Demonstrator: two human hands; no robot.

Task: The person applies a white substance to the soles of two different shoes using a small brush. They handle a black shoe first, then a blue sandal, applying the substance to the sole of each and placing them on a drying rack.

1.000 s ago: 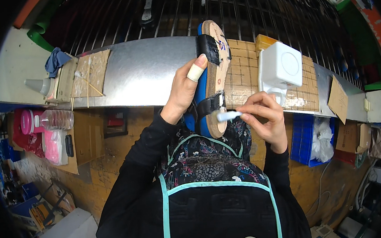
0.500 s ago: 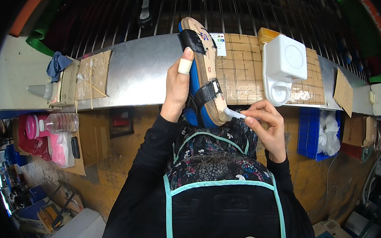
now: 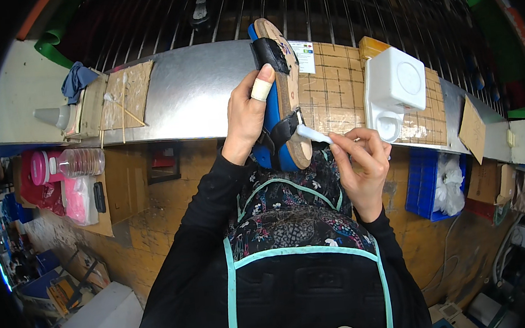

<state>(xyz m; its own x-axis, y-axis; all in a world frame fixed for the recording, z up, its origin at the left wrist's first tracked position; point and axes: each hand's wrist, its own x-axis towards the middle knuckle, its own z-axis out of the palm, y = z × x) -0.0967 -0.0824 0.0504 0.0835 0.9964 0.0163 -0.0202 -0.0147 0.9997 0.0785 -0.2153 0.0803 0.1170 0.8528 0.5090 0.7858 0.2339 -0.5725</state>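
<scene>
My left hand (image 3: 246, 118), its thumb wrapped in pale tape, grips a sandal (image 3: 289, 87) tilted upright above the bench's near edge. The sandal has a cork-coloured edge, a pale flat face and two black straps; a blue body (image 3: 285, 157) shows along its left side. Between the thumb and fingers of my right hand (image 3: 364, 164) is a slim white applicator (image 3: 315, 135). Its tip meets the sandal's pale face just below the lower strap. The hidden part of the blue body lies behind my left hand.
A white plastic dispenser (image 3: 402, 80) with a small cup stands on taped cardboard (image 3: 333, 83) at right. Metal bars (image 3: 298, 4) run behind the bench (image 3: 194, 95). Cotton-tipped sticks (image 3: 123, 110) lie left; a blue crate (image 3: 423, 181) and a clear bottle (image 3: 84, 162) sit below bench level.
The applicator's tip has moved up and left, from the sandal's lower right edge to just under the lower strap. My left hand and the sandal have shifted slightly in view.
</scene>
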